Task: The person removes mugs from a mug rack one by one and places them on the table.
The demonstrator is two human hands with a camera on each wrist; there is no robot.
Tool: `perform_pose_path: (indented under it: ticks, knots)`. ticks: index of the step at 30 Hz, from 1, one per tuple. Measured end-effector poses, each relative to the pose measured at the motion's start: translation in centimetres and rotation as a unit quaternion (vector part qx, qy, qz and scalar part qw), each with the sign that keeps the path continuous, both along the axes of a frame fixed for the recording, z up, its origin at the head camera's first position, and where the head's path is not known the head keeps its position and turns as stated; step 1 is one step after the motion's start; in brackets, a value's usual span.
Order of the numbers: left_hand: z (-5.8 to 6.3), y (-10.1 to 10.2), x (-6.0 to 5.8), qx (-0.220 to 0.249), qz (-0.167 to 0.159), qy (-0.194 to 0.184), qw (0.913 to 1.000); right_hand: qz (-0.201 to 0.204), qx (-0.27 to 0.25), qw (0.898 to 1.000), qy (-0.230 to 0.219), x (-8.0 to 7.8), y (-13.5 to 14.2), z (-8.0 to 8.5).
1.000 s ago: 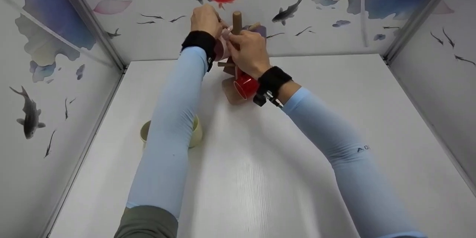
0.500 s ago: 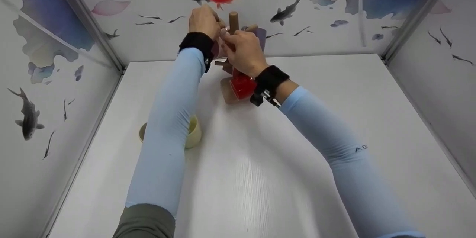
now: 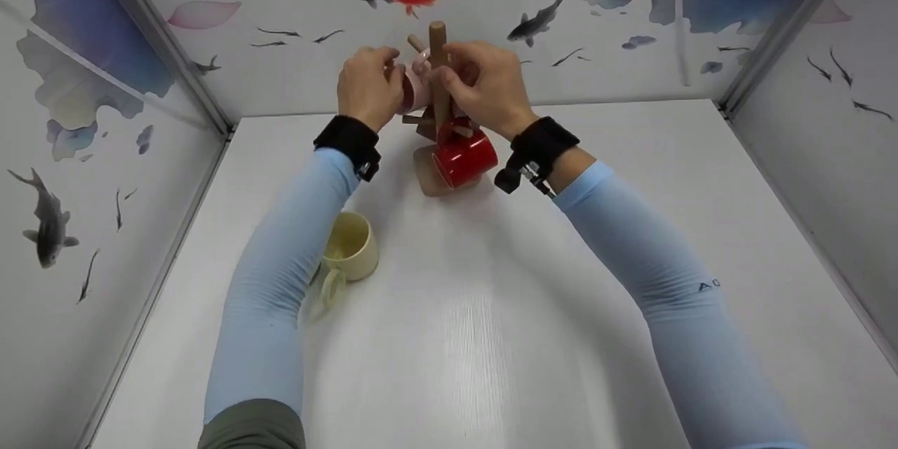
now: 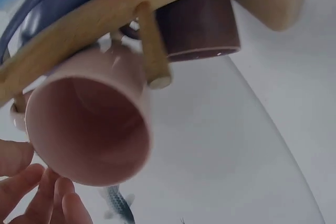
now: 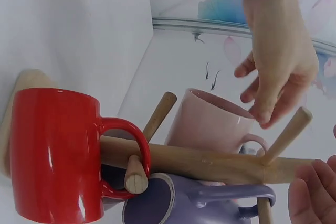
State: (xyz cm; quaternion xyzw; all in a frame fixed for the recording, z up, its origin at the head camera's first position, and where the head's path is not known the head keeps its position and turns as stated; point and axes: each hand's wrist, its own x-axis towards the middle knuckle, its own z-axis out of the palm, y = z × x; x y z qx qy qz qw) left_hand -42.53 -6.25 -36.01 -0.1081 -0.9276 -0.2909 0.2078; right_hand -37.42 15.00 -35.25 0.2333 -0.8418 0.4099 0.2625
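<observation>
A wooden mug tree [image 3: 438, 49] stands at the back of the table. On one of its upper pegs hangs a pink mug [image 4: 84, 129], tilted, its handle looped over the peg. My left hand [image 3: 370, 86] is beside this mug, fingertips right at its rim in the left wrist view. Close to the top of the post is my right hand [image 3: 491, 84], its fingers loosely bent, with no mug in them. Lower down hangs a red mug [image 5: 58, 153]. A purple mug [image 5: 205, 203] and a dark mug [image 4: 197, 22] also hang on the tree.
A pale yellow mug [image 3: 354, 252] stands upright on the white table [image 3: 477, 337], near my left forearm. Part of something behind it is hidden by the sleeve. Patterned panels [image 3: 603, 70] enclose the table at the back and sides.
My left hand has come back and down from the pink mug. My right hand has moved right, away from the mug's handle, leaving the mug on its peg and uncovering the red mug.
</observation>
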Motion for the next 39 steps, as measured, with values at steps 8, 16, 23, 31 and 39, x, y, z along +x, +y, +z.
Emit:
perform_pose_path:
  ticks: [8, 16, 23, 31, 39]
  knots:
    - [-3.5, -1.2, 3.7, -0.023, -0.027, -0.002, 0.9994, -0.051, -0.061, 0.997, 0.016, -1.3, 2.3, -0.5]
    - [-6.0, -0.6, 7.7, -0.08, -0.083, -0.057, 0.9916, -0.094, -0.065, 0.991, -0.077, -2.1, 3.8, -2.1]
    - [-8.0, 0.8, 10.8, -0.163, -0.161, -0.113, 0.9669, -0.105, -0.118, 0.974, -0.164, -3.1, 4.8, -3.2]
    - [-8.9, 1.4, 13.4, -0.229, -0.193, -0.159, 0.9408, -0.086, -0.182, 0.948, -0.245, -3.2, 4.7, -4.1]
    - [-8.9, 2.8, 16.1, -0.277, -0.267, -0.191, 0.903, -0.047, -0.265, 0.896, -0.354, -4.1, 4.4, -4.6]
